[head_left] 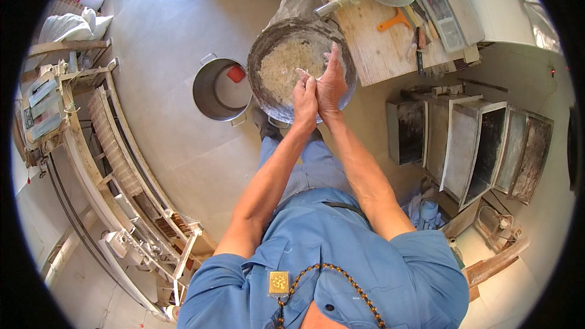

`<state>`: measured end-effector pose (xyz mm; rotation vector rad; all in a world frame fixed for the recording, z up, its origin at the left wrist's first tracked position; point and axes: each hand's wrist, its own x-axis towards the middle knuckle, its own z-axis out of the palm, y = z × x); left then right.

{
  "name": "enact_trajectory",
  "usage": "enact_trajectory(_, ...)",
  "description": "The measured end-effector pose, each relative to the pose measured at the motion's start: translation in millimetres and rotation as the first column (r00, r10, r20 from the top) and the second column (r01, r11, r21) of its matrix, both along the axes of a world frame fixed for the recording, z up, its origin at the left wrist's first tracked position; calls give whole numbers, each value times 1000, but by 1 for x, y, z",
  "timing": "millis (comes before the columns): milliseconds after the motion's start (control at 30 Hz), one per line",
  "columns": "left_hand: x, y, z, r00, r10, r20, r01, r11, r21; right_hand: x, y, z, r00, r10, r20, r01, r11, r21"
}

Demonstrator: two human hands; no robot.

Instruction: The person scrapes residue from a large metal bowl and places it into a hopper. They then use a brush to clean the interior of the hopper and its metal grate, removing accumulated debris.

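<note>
"Blue cotton-looking shirt (365,250) nearest us, bare forearms stretching beyond it. What are the fingers doing?"

"The left hand (304,100) has its fingers partly curled against the right hand (331,88); I can't tell whether they pinch anything. The right one's fingers are extended, pale residue on them, with nothing visible in their hold"

"And the crumbly, dough-like mixture (281,73)?"

"Just beyond the hands, inside the round metal basin (286,29). I judge this to be cleaning the fingers between bouts of mixing, so I'd rub from the knuckles towards the tips, over the middle, letting the bits drop back in"

"Anything to watch?"

"Working too near the right wall could send crumbs over the rim. The lumps look uneven, so I'd break up the dry ones by hand"

"What lies farther out?"

"The two-handled steel pot (207,94) to the left, a red object (236,73) in it; then the wooden table (378,55) at the upper right, bearing an orange-handled scraper (393,19)"
</note>
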<state>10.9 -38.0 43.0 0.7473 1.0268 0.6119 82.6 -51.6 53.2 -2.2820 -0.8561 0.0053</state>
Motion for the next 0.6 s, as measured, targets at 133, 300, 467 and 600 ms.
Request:
enact_trajectory(133,11,24,1,994,103,-25,-104,910,-401,1,-4,0,948,239,211,-202,962,-185)
enact_trajectory(300,6,43,-1,985,-83,-149,0,871,-491,-3,-4,-4,949,267,165,-242,957,-160)
enact_trajectory(467,-10,31,2,988,28,152,43,895,-445,7,-5,-10,936,30,-351,-18,999,39)
enact_trajectory(600,-7,24,-4,978,-29,205,92,947,-309,11,-16,-12,949,147,-278,-157,988,-11)
